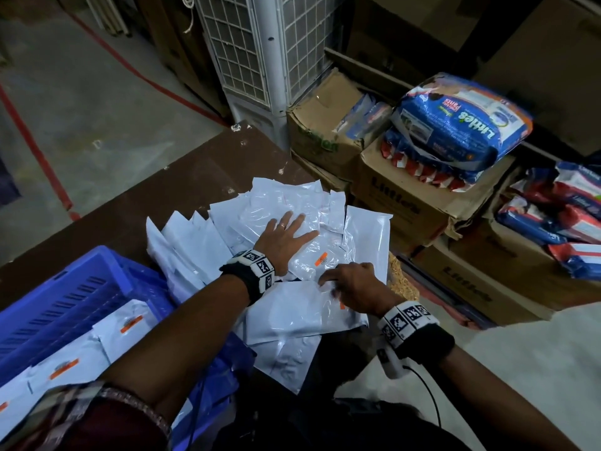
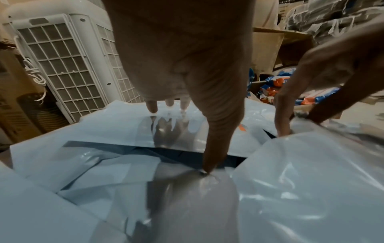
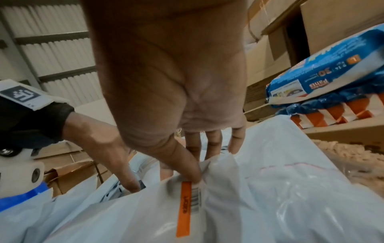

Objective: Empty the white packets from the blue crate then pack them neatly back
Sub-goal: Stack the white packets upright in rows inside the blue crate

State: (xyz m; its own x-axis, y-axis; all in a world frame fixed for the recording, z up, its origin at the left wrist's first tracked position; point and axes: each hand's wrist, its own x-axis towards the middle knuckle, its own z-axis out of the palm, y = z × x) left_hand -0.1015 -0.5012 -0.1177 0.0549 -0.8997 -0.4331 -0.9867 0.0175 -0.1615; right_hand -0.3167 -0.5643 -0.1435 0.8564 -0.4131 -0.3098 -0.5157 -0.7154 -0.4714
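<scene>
One wrist-only detail: packet (image 3: 228, 205) barcode label (image 3: 184, 208).

Right of my packet pile, the blue diaper pack (image 1: 461, 125) reads "Little's"; its end (image 3: 324, 85) shows "Pants", "30" and "L". The cardboard box (image 1: 403, 203) beneath it says "Little's". The packets' orange labels are unreadable.

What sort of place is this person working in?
Probably a warehouse or stockroom. Cardboard cartons sit stacked beside the table, diaper packs lie on top of them, and a heap of white packets waits beside a blue crate.
</scene>
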